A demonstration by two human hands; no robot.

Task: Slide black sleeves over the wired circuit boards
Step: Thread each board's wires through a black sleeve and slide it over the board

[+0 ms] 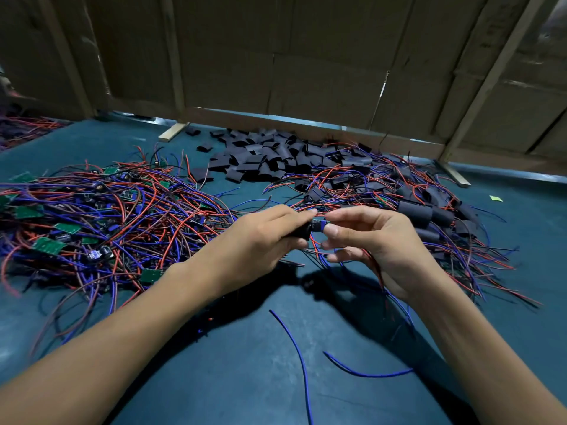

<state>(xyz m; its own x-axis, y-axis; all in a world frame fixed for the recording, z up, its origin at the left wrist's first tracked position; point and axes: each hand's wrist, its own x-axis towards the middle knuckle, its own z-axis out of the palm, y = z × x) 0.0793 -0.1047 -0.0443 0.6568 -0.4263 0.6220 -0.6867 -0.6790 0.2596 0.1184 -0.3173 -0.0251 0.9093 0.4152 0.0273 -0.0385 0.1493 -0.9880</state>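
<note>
Left hand (270, 231) grips the black sleeve (302, 233); right hand (368, 237) pinches the board (319, 225) beside it: feed straight, wires clear

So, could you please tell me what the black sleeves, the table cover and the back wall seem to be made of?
The black sleeves look like matte, flexible plastic or rubber tubing: dull, flattened, creased. The table cover seems a teal rubbery mat, smooth with a soft sheen. The back wall looks like brown cardboard sheets, seamed and torn at one spot, braced by pale wooden strips.
</note>
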